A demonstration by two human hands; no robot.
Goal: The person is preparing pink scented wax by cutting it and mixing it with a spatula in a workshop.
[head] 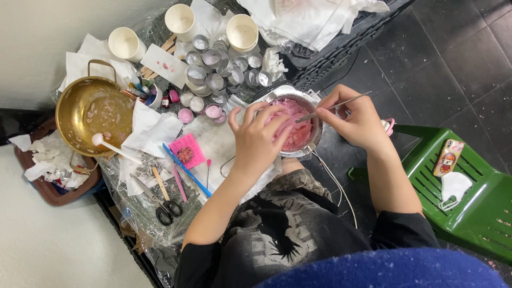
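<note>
Two hands: both were busy at one small metal bowl (314,133) of pink stuff, sitting near the centre of the view, a bit toward 1 o'clock.
Far left: a brown tray (53,193) of white scraps sat out at 9 o'clock.
Gold pot (93,113): round, with a handle, pink flecks inside, about 10 o'clock; a white spoon (109,145) leaned out of it.
White cups (126,44): three of them ran along 11 to 12 o'clock.
Scissors (160,205): black handles, lay at 7 o'clock on the crinkly plastic sheet (141,216).
Pink card (187,151): flat on the paper, just beside a blue stick (186,170).
Tin cups (213,66): a bunch of little silver ones clustered at 12 o'clock, a few below them filled pink.
Left hand (258,140): fingers spread and curled over the bowl's near rim, fingertips down on the pink wax-like stuff (301,136); looked like steadying, not really a closed grip.
Right hand (354,118): at 2 o'clock from the bowl, fingers pinched on a thin metal tool (333,106), its tip poked into the pink stuff.
Green chair (469,186): plastic, out at 4 o'clock, with a phone (448,157) in a colourful case and a white face mask (453,186) on it.
</note>
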